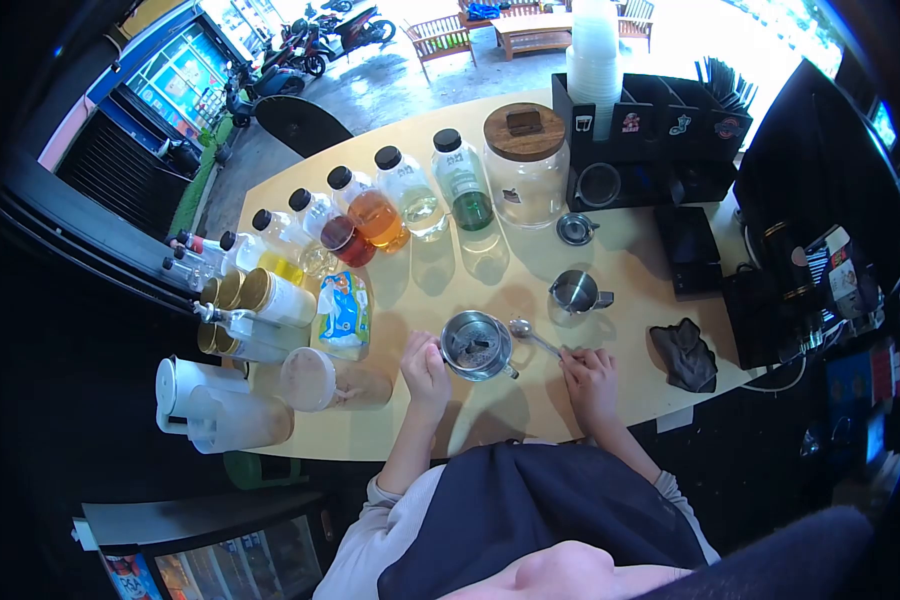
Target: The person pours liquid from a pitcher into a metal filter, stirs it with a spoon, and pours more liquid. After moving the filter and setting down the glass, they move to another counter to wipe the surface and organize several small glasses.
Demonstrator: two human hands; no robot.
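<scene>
A steel cup (477, 373) with a handle at its lower right stands in front of me, dark bits visible in the clear or greyish contents. Just left of its rim is my left hand (427, 372), fingers curled closed; what they hold, if anything, is hidden. My right hand (592, 388) pinches the handle end of a metal spoon (540, 342) low over the table, its bowl pointing left toward the cup. Beyond the spoon is a second steel pitcher (576, 292), its handle facing right.
Bottles of coloured liquids (375, 215) line the table's far left edge. A wood-lidded jar (526, 180), a black cup organizer (660, 140) and a small metal lid (576, 229) are at the back. Wet wipes (343, 312), tubs (335, 380) and jugs (240, 420) stand left; a dark cloth (684, 355) lies right.
</scene>
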